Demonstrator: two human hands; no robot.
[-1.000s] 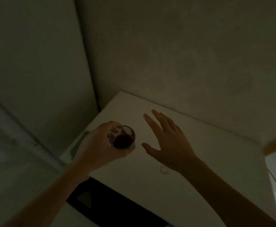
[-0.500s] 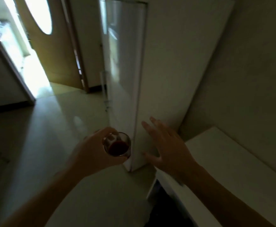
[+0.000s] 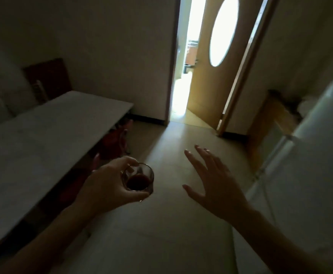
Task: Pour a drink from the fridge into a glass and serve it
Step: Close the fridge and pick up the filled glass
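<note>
One glass (image 3: 138, 179), part-filled with dark drink, sits upright in the left hand (image 3: 110, 186), fingers curled round its wall, likely to avoid spilling en route to the door (image 3: 217, 62), while the right hand (image 3: 215, 184) hovers empty, fingers spread, probably for balance.

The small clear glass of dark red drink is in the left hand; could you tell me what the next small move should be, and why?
Probably carry the small clear glass of dark red drink level toward the open wooden door: the left hand grips it, already poured, the right hand is free, and bare floor lies ahead.
</note>
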